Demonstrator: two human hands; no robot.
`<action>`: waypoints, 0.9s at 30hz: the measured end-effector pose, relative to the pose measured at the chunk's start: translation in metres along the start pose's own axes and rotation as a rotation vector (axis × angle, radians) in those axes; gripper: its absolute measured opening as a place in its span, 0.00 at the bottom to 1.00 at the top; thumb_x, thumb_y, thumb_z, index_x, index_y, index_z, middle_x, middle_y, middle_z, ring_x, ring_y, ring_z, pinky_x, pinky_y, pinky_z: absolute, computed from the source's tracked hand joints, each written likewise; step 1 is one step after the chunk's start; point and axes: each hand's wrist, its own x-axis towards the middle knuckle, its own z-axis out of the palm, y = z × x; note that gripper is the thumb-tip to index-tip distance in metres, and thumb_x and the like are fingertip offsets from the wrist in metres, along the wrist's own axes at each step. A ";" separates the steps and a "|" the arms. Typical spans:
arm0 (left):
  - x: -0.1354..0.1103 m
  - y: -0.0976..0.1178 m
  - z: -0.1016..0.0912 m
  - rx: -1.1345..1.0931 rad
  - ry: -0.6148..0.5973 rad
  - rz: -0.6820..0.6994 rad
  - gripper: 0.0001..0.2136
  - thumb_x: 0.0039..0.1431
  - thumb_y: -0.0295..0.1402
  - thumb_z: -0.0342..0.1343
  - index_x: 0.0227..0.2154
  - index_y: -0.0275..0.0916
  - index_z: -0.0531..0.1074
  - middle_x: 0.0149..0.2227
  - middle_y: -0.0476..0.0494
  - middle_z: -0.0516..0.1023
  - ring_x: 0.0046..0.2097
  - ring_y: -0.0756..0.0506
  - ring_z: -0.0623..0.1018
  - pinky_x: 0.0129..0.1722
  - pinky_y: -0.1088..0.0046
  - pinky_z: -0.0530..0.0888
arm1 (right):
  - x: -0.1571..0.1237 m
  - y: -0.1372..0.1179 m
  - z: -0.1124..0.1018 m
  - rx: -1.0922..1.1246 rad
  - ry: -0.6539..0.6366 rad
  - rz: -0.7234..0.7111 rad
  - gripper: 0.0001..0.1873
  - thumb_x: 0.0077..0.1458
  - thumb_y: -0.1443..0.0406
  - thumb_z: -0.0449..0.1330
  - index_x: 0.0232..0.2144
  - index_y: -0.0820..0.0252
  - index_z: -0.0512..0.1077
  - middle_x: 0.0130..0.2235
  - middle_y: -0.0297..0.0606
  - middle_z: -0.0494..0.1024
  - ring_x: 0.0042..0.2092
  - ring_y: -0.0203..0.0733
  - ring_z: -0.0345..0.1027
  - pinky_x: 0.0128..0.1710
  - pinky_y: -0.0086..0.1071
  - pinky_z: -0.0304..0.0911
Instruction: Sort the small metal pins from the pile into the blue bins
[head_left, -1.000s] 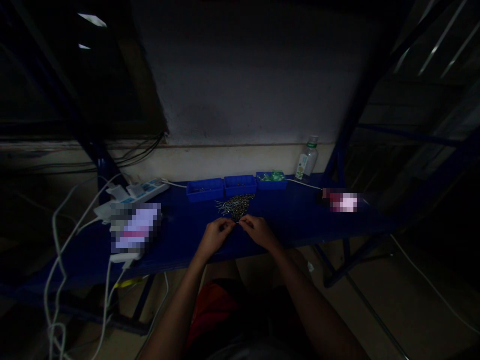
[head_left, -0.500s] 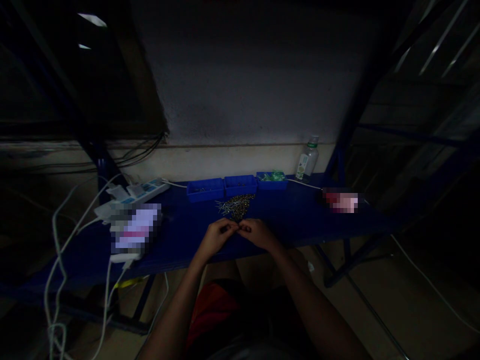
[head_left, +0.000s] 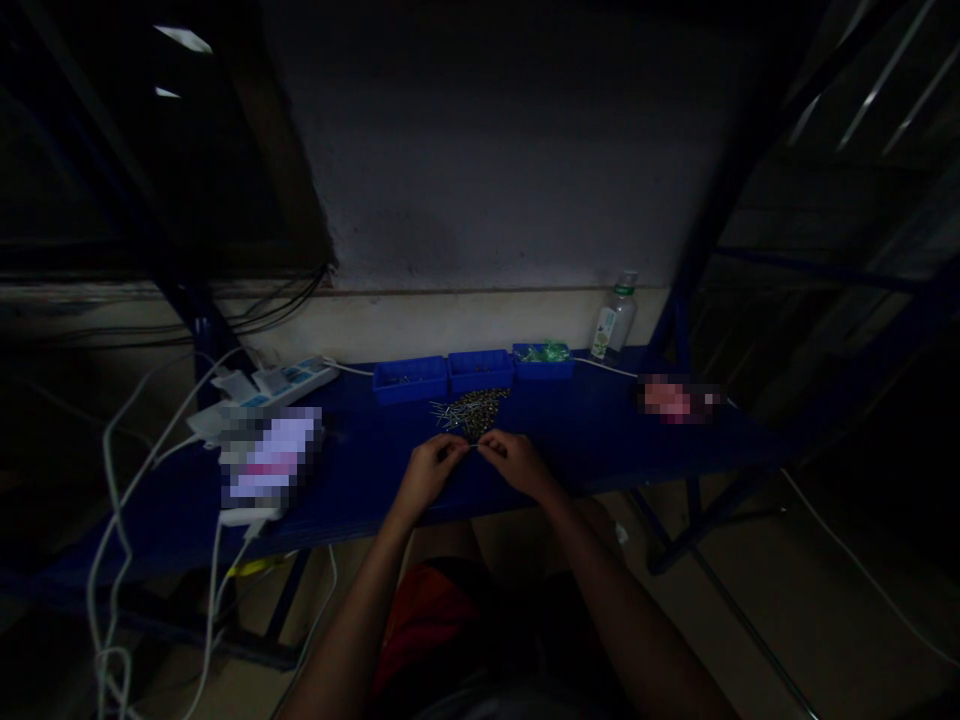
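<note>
My left hand and my right hand face each other over the front of the blue table, fingertips pinched. A thin silvery metal pin spans the short gap between them. The left fingertips close on one end and the right fingertips on the other; whether a smaller part sits in the right pinch is hidden. Just beyond the fingers lies a loose heap: slender silvery pins on its left, small brownish, brass-like pieces on its right.
Behind the heap stand three blue bins, the right one holding green plastic wrap. A clear bottle is at the back right. White power strips, cables and a blurred device occupy the left; another blurred object lies right.
My hands have drawn slightly apart from touching fingertips, and the thin pin now shows between them. The heap and bins look the same. The blurred patch at right looks different.
</note>
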 end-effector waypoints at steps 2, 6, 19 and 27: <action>0.001 -0.002 0.002 0.037 -0.054 0.021 0.11 0.55 0.38 0.50 0.32 0.38 0.74 0.33 0.45 0.77 0.35 0.46 0.74 0.37 0.73 0.68 | 0.000 0.000 -0.001 0.024 0.007 0.005 0.08 0.55 0.62 0.53 0.35 0.59 0.70 0.28 0.33 0.74 0.30 0.33 0.67 0.31 0.25 0.58; 0.002 -0.004 0.005 0.097 -0.120 0.080 0.09 0.55 0.36 0.50 0.32 0.40 0.74 0.35 0.45 0.77 0.38 0.46 0.73 0.38 0.73 0.67 | 0.000 -0.002 -0.002 0.041 -0.014 -0.005 0.09 0.55 0.62 0.52 0.35 0.59 0.70 0.28 0.32 0.74 0.30 0.33 0.67 0.31 0.25 0.57; 0.001 0.000 0.004 0.149 -0.132 0.078 0.10 0.56 0.35 0.49 0.32 0.40 0.74 0.32 0.45 0.76 0.36 0.46 0.73 0.37 0.73 0.67 | 0.000 -0.005 -0.003 0.055 -0.055 -0.016 0.08 0.54 0.63 0.54 0.34 0.59 0.70 0.27 0.32 0.73 0.28 0.32 0.65 0.28 0.24 0.56; 0.002 0.000 0.004 0.131 -0.126 0.070 0.09 0.56 0.34 0.49 0.31 0.41 0.74 0.33 0.45 0.76 0.36 0.46 0.73 0.36 0.74 0.67 | -0.001 -0.004 -0.001 0.073 -0.068 -0.035 0.08 0.54 0.62 0.54 0.34 0.58 0.70 0.27 0.31 0.73 0.28 0.32 0.66 0.29 0.24 0.57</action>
